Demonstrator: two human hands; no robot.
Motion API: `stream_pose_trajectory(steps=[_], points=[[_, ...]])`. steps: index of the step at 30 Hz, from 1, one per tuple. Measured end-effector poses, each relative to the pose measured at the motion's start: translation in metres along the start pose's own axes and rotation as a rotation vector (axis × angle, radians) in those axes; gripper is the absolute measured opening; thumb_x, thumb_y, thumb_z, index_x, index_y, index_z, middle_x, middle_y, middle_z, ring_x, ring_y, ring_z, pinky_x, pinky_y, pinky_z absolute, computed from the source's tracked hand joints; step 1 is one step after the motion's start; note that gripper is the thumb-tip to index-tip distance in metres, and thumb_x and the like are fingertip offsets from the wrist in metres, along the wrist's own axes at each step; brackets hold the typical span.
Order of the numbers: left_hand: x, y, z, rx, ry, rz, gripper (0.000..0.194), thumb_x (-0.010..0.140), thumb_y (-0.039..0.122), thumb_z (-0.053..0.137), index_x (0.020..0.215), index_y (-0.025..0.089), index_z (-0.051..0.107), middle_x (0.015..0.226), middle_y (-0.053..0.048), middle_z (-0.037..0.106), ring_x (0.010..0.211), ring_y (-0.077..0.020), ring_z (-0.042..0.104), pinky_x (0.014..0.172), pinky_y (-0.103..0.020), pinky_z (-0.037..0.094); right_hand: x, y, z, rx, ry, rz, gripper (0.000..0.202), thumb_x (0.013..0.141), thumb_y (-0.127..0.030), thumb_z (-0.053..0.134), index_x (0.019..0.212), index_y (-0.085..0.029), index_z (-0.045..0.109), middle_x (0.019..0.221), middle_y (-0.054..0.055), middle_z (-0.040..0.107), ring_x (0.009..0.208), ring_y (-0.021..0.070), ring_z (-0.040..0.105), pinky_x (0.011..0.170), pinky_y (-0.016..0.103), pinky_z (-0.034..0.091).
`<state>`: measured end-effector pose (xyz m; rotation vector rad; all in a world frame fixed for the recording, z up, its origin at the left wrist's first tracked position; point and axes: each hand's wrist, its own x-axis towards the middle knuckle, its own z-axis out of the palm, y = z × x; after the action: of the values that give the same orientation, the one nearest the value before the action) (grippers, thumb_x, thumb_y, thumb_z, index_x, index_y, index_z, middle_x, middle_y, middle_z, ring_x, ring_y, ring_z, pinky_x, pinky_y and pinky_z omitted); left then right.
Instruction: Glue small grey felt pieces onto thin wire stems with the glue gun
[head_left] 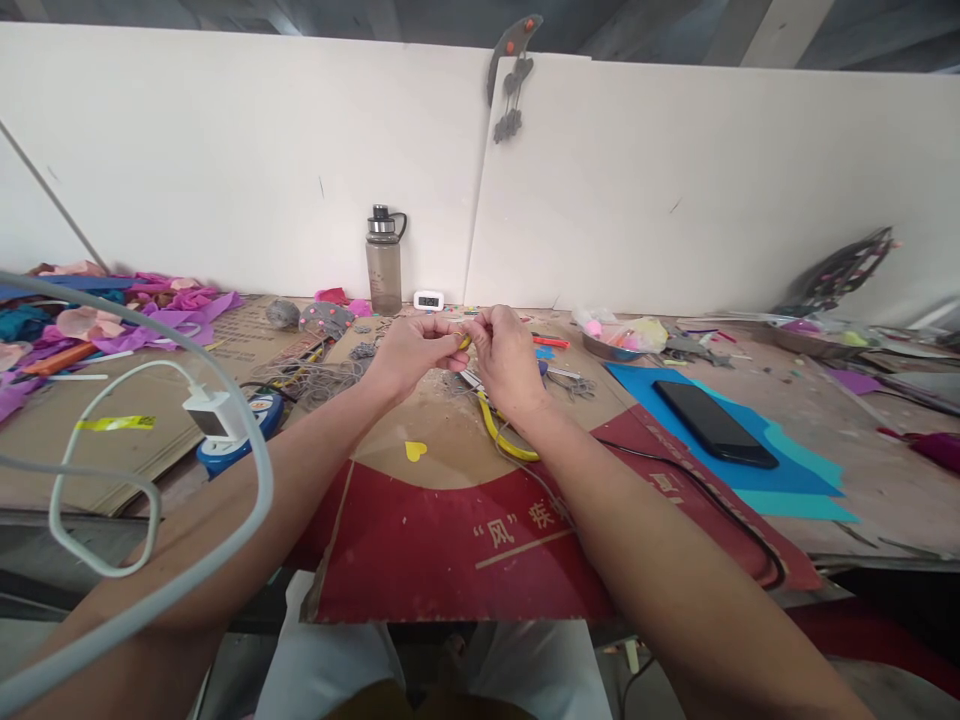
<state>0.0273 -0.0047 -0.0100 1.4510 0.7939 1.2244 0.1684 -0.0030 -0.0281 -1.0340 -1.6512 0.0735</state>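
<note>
Over the cardboard, my left hand (411, 352) and my right hand (504, 358) meet with fingertips pinched together. Between them shows a small yellow piece (464, 343), mostly covered by the fingers, so its shape is unclear. A flat yellow heart cutout (415, 451) lies on the cardboard below my hands. Beside my right wrist, partly hidden under it, rests a tool with curved yellow handles (495, 430). Thin grey wire (330, 382) lies tangled left of my left hand.
A red-printed cardboard sheet (450, 560) covers the table's front. On the right, a black phone (712, 424) rests on blue sheets (645, 395). A bottle (385, 265) and small digital clock (428, 300) stand at the back. A white cable (255, 450) loops across the left foreground.
</note>
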Motion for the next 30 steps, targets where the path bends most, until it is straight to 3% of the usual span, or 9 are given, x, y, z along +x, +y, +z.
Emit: stream_pose_trajectory(steps=[12, 18, 23, 30], points=[[-0.001, -0.001, 0.001, 0.108, 0.032, 0.005, 0.006, 0.067, 0.017, 0.068, 0.066, 0.011, 0.065, 0.058, -0.002, 0.063, 0.051, -0.0089, 0.06, 0.057, -0.023, 0.054, -0.003, -0.006, -0.001, 0.008, -0.035, -0.009, 0.016, 0.088, -0.03, 0.047, 0.074, -0.022, 0.045, 0.078, 0.003, 0.056, 0.078, 0.018, 0.051, 0.073, 0.033, 0.04], [0.0, -0.001, 0.0, 0.072, 0.123, 0.02, 0.006, 0.065, 0.016, 0.065, 0.062, 0.012, 0.061, 0.056, 0.0, 0.06, 0.048, -0.0085, 0.058, 0.054, -0.023, 0.053, -0.004, -0.007, -0.003, 0.028, -0.039, -0.024, 0.016, 0.088, -0.027, 0.049, 0.073, -0.021, 0.048, 0.077, 0.003, 0.058, 0.076, 0.017, 0.052, 0.071, 0.032, 0.04], [0.001, -0.001, -0.002, 0.05, 0.146, 0.037, 0.008, 0.066, 0.017, 0.066, 0.064, 0.011, 0.061, 0.056, -0.001, 0.061, 0.05, -0.009, 0.059, 0.055, -0.023, 0.053, -0.005, -0.007, -0.004, 0.05, -0.064, -0.037, 0.003, 0.082, -0.019, 0.051, 0.081, -0.02, 0.053, 0.084, 0.004, 0.059, 0.076, 0.017, 0.053, 0.07, 0.031, 0.04], [0.002, -0.005, 0.001, 0.017, 0.18, 0.066, 0.008, 0.066, 0.018, 0.064, 0.064, 0.012, 0.059, 0.059, -0.001, 0.062, 0.054, -0.0101, 0.061, 0.057, -0.024, 0.053, -0.008, -0.013, 0.0, 0.006, -0.02, 0.0, 0.009, 0.084, -0.019, 0.05, 0.076, -0.021, 0.051, 0.079, 0.003, 0.06, 0.073, 0.0169, 0.052, 0.07, 0.031, 0.04]])
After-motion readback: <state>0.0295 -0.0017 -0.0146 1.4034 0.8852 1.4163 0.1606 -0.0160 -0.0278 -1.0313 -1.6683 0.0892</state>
